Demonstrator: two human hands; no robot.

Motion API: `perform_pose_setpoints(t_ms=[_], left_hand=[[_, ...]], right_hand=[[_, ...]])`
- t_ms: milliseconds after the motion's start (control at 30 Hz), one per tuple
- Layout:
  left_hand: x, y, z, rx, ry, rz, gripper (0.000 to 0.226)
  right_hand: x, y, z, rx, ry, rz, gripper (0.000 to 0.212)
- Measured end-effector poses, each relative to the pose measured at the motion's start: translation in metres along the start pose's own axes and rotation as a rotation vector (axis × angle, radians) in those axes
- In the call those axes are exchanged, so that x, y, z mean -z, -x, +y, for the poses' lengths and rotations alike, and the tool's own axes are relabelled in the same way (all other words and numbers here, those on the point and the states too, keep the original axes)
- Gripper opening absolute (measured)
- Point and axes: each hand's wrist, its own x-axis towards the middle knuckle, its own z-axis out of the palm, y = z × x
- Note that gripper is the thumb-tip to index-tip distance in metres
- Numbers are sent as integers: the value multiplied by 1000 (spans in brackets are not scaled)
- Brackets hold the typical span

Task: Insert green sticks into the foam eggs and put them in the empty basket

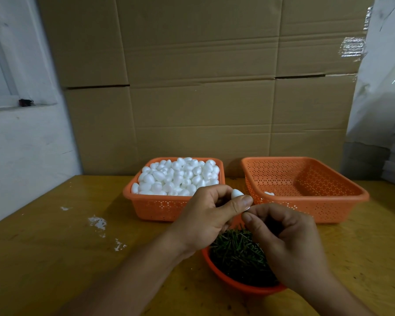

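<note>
One bowl (217, 267) of green sticks (240, 254) nearest. One foam egg (236, 193) being pinched by left hand (205, 215); right hand (283, 233) fingers curled, content unclear. Two orange baskets being seen: full basket (151, 205), near-empty basket (328, 208).

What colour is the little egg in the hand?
White. The egg, held by the left hand, shows best in the head view.

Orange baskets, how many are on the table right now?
3: the basket full of foam eggs at back left, the nearly empty basket at back right, and the basket of green sticks nearest, partly hidden beneath the hands.
</note>
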Motion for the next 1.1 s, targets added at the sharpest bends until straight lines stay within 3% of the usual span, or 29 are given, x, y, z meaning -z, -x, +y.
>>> perform_pose_setpoints(t_ms=[300,467,600,833,967,1100], left_hand=[[-1,0,0,3,-8,-10,27],[-4,0,-1,20,-5,-4,23],[-6,0,0,74,16,6,36],[-11,5,-5,148,-114,-4,8],[-15,7,-4,158,-209,-77,27],[-18,9,-2,136,-260,-129,40]], right_hand=[[1,-3,0,9,-10,-6,30],[2,-3,2,-70,-43,-29,30],[8,-6,9,-195,-21,10,18],[36,-52,37,-375,304,87,14],[50,-85,64,-492,557,6,15],[59,-109,87,-605,821,-106,51]])
